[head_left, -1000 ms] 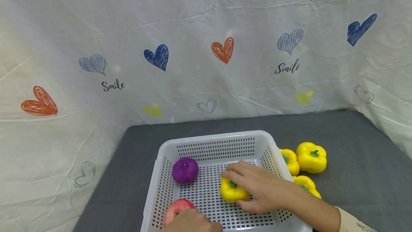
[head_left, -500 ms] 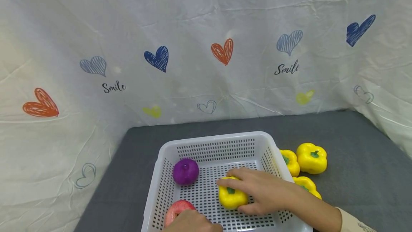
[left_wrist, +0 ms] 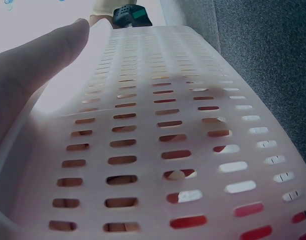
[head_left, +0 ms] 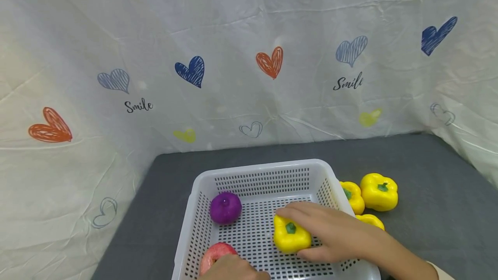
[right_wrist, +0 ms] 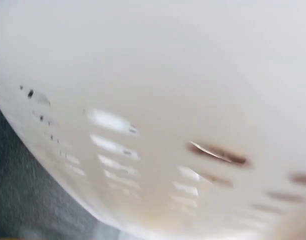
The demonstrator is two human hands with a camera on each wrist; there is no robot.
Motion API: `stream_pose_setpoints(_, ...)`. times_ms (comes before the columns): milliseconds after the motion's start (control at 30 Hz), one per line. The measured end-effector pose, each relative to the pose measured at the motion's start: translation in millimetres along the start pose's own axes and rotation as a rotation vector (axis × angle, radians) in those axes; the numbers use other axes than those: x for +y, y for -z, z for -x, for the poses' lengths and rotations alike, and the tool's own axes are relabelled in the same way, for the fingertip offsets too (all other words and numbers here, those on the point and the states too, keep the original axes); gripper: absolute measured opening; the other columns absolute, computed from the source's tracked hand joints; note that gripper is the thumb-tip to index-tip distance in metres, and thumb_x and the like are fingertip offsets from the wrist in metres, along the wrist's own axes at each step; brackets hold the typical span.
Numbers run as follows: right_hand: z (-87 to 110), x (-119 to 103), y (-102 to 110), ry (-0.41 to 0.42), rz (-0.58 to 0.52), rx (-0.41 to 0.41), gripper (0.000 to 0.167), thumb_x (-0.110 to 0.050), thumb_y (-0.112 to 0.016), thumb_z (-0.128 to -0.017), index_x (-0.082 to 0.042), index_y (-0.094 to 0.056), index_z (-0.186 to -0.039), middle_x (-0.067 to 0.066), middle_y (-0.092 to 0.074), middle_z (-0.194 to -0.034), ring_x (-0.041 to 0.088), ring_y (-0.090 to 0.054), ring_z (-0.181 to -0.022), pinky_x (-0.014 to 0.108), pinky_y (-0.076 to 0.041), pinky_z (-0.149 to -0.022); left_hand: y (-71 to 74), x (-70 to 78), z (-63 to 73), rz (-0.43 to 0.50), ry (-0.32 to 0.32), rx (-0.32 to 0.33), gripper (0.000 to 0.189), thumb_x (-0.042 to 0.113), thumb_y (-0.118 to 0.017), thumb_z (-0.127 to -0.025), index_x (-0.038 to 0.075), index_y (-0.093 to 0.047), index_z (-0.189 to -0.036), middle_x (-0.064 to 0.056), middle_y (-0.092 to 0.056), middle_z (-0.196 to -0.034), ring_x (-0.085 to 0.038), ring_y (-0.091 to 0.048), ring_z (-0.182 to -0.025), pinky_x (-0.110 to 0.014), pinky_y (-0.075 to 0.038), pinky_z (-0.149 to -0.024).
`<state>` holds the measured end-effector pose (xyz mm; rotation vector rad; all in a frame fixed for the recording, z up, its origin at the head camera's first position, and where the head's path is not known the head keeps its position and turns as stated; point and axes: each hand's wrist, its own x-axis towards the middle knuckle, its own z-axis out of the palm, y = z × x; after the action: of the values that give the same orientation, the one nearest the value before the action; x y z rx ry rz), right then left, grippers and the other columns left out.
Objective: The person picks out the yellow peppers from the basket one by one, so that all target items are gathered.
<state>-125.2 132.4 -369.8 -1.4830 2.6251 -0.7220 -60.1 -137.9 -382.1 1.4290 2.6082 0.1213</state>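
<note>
In the head view, a yellow bell pepper with a green stem is inside the white perforated basket. My right hand holds it, fingers over its far side and thumb at its near right. My left hand is at the basket's near left, over part of a pinkish-red round fruit. Its fingertips are hidden there, so its grip is unclear. The left wrist view shows my left thumb extended beside the basket wall, with red patches through the slots. In the right wrist view, the basket wall fills most of the picture.
A purple onion-like vegetable lies in the basket's far left part. Outside its right wall are more yellow bell peppers on the dark grey table. A white curtain printed with hearts hangs behind.
My right hand first shifts the yellow pepper slightly nearer me, then moves right with it inside the basket. My left hand, the red fruit and the purple vegetable stay about where they were.
</note>
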Motion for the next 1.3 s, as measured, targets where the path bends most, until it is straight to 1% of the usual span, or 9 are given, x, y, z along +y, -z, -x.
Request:
stream_pose_setpoints(100,8.7,-1,4,0.009,0.012,0.043,0.069,-0.038,-0.073,-0.091,-0.027,-0.04,-0.15,-0.012,-0.047,-0.145,0.013,-0.049,-0.13,0.044,-0.047,-0.1,0.6,1.2,0.1,-0.015,-0.001,0.007,0.024,0.05,-0.067,-0.09,0.032,-0.057,-0.076,0.021,-0.031,-0.058,0.009,-0.026,-0.041,-0.012,-0.03,-0.042)
stream_pose_setpoints(300,25.2,-3,14,0.094,0.086,0.182,0.076,-0.029,-0.079,-0.084,-0.023,-0.042,-0.149,-0.01,-0.049,-0.143,0.014,-0.051,-0.128,0.038,-0.048,-0.099,0.6,2.4,0.3,-0.053,-0.016,0.011,0.025,0.048,-0.069,-0.087,0.033,-0.054,-0.075,0.02,-0.031,-0.06,0.007,-0.025,-0.041,-0.014,-0.028,-0.04)
stream_pose_setpoints(433,37.3,-6,23,0.057,0.098,0.229,0.081,-0.025,-0.083,-0.078,-0.025,-0.043,-0.148,-0.012,-0.049,-0.142,0.012,-0.051,-0.126,0.026,-0.043,-0.101,-0.9,3.1,1.3,-0.072,-0.012,0.041,0.029,0.046,-0.072,-0.085,0.033,-0.05,-0.071,0.019,-0.029,-0.06,0.006,-0.022,-0.041,-0.015,-0.026,-0.039)
stream_pose_setpoints(533,47.9,-8,32,-0.004,0.11,0.255,0.085,-0.022,-0.085,-0.073,-0.026,-0.043,-0.147,-0.015,-0.048,-0.143,0.007,-0.049,-0.127,0.018,-0.036,-0.104,-3.1,4.2,2.4,-0.1,-0.017,0.112,0.036,0.042,-0.075,-0.08,0.031,-0.043,-0.066,0.017,-0.023,-0.06,0.005,-0.014,-0.044,-0.017,-0.019,-0.037)
stream_pose_setpoints(667,63.2,-6,39,-0.002,0.123,0.337,0.089,-0.015,-0.087,-0.067,-0.019,-0.045,-0.146,-0.009,-0.051,-0.141,0.008,-0.049,-0.125,0.011,-0.029,-0.104,-5.2,4.3,3.7,-0.129,-0.025,0.173,0.042,0.037,-0.078,-0.075,0.03,-0.038,-0.063,0.016,-0.02,-0.061,0.003,-0.008,-0.049,-0.018,-0.012,-0.037)
stream_pose_setpoints(867,87.9,0,46,-0.036,0.137,0.422,0.091,-0.018,-0.09,-0.067,-0.009,-0.045,-0.146,0.0,-0.051,-0.141,0.007,-0.047,-0.122,0.009,-0.03,-0.102,-5.6,3.2,3.6,-0.129,-0.027,0.165,0.04,0.039,-0.077,-0.077,0.031,-0.04,-0.064,0.018,-0.022,-0.062,0.004,-0.011,-0.05,-0.017,-0.016,-0.038)
stream_pose_setpoints(1067,110.7,2,57,-0.105,0.111,0.448,0.093,-0.018,-0.092,-0.067,-0.002,-0.045,-0.145,0.006,-0.048,-0.139,0.005,-0.042,-0.123,0.01,-0.031,-0.101,-6.4,1.9,3.1,-0.111,-0.029,0.154,0.036,0.041,-0.075,-0.08,0.031,-0.044,-0.065,0.02,-0.024,-0.061,0.006,-0.013,-0.05,-0.016,-0.02,-0.038)
stream_pose_setpoints(1167,120.0,9,60,-0.104,0.133,0.499,0.085,-0.035,-0.087,-0.077,0.001,-0.047,-0.143,0.01,-0.048,-0.135,0.005,-0.042,-0.121,0.01,-0.031,-0.099,-6.1,1.7,3.1,-0.1,-0.031,0.157,0.035,0.04,-0.075,-0.08,0.031,-0.044,-0.066,0.02,-0.024,-0.061,0.006,-0.012,-0.05,-0.016,-0.02,-0.038)
stream_pose_setpoints(1300,132.2,20,58,-0.116,0.182,0.567,0.083,-0.059,-0.066,-0.088,0.003,-0.051,-0.14,0.01,-0.048,-0.131,0.004,-0.041,-0.119,0.009,-0.03,-0.097,-5.0,2.2,3.1,-0.096,-0.047,0.154,0.036,0.041,-0.075,-0.08,0.031,-0.044,-0.065,0.021,-0.025,-0.062,0.006,-0.012,-0.05,-0.015,-0.019,-0.037)
